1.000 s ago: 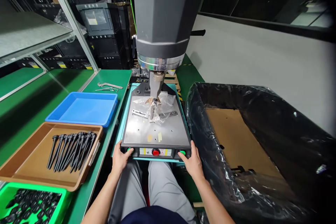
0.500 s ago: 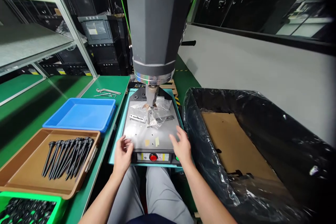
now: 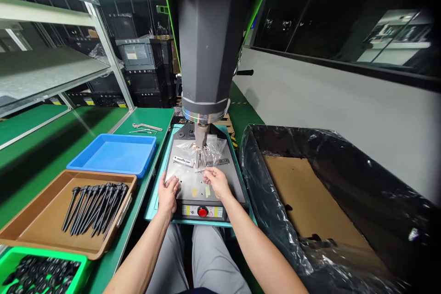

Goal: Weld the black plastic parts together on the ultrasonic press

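Note:
A press-like machine head (image 3: 203, 101) hangs over a grey metal base plate (image 3: 188, 190). Clear plastic film (image 3: 216, 146) lies crumpled around the tip of its metal tool (image 3: 200, 135). Two slotted metal bars (image 3: 183, 161) are fixed on the plate, one either side of the tip. My right hand (image 3: 217, 183) reaches over the plate, thumb and fingers pinched at the film's near edge, just below the tip. At the plate's left edge rests my left hand (image 3: 168, 194), fingers loosely bent and apart, with nothing in it. A red button (image 3: 202, 212) is on the base's front.
Left, on the green bench, are a blue tray (image 3: 115, 154), a brown tray (image 3: 44, 211) with several black rods (image 3: 94, 206), and a green bin (image 3: 81, 268) of black parts. Wrenches (image 3: 147, 127) lie behind. To the right stands a box lined with black plastic (image 3: 272, 225).
My right hand has moved from the base's right edge inward to the film and its fingers have closed. My left hand stays at the left edge. The view has shifted slightly.

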Demonstrator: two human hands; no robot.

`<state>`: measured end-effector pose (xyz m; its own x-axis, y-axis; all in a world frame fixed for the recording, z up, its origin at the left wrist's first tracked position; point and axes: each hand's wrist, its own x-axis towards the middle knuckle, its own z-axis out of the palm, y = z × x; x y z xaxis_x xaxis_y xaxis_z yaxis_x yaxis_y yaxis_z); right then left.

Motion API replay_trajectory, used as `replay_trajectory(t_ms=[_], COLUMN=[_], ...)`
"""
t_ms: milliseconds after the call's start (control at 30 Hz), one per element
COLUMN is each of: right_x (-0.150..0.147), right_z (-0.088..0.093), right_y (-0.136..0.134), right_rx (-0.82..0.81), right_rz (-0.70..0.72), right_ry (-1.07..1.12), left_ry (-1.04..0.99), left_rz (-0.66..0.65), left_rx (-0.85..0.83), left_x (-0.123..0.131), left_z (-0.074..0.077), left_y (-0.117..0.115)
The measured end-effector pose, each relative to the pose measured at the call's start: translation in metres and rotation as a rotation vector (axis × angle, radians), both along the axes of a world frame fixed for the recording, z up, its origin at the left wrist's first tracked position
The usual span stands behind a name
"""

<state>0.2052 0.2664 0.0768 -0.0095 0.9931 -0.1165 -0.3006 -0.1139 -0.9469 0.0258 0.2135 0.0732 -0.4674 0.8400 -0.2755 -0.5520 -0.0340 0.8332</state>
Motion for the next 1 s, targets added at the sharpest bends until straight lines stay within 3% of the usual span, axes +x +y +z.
replay_trajectory(t_ms=[167,300,367,433,500,567,700,867,1000], right_x=[0.002,0.000,-0.001,-0.001,0.001,0.004,0.012,0.021,0.018], right_z=[0.006,0.011,0.013,0.015,0.015,0.014,0.010,-0.003,-0.016], right_y=[-0.009,-0.017,-0.020,-0.023,-0.027,-0.032,-0.041,-0.047,-0.040], right_rx=[-0.029,-0.050,-0.060,-0.057,-0.050,-0.048,-0.054,-0.095,-0.083], right_rz=[0.031,0.057,0.070,0.082,0.102,0.126,0.129,0.082,0.073], right_ry=[0.066,0.139,0.188,0.224,0.238,0.229,0.194,0.178,0.083], left_ry=[-0.199,-0.585,-0.754,-0.842,-0.854,-0.817,-0.667,-0.566,-0.549], left_rz=[0.094,0.139,0.058,-0.107,-0.273,-0.346,-0.288,-0.179,-0.206], left_rx=[0.115,0.062,0.027,0.025,0.046,0.051,-0.001,0.065,0.035], left_x=[-0.013,-0.014,-0.005,0.009,0.023,0.033,0.037,0.030,0.028], left_z=[0.011,0.017,0.017,0.016,0.018,0.021,0.029,0.036,0.044], left_y=[0.002,-0.003,-0.009,-0.017,-0.021,-0.021,-0.008,-0.002,-0.007])
